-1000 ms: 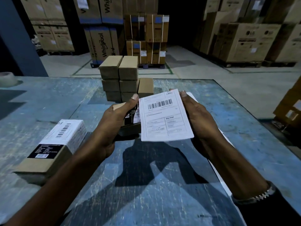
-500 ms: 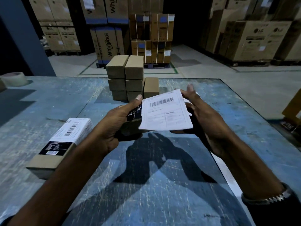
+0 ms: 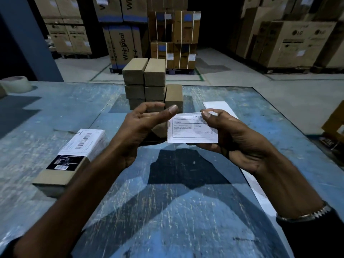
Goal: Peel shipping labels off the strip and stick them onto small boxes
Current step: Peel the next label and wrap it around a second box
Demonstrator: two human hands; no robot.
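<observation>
Pinching the shipping label [image 3: 192, 128] mid-frame, right hand [image 3: 236, 138] holds its right edge, left hand [image 3: 137, 127] loosely curled around a small box [image 3: 160, 130], grip partly hidden.

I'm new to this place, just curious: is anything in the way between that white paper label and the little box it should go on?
Nothing visible. The right hand pinches the white printed label directly beside the small brown cardboard box in the left hand.

A warehouse: palletised appliance cartons [image 3: 296, 40] (Whirlpool, LG) on concrete floor [image 3: 232, 75].
</observation>
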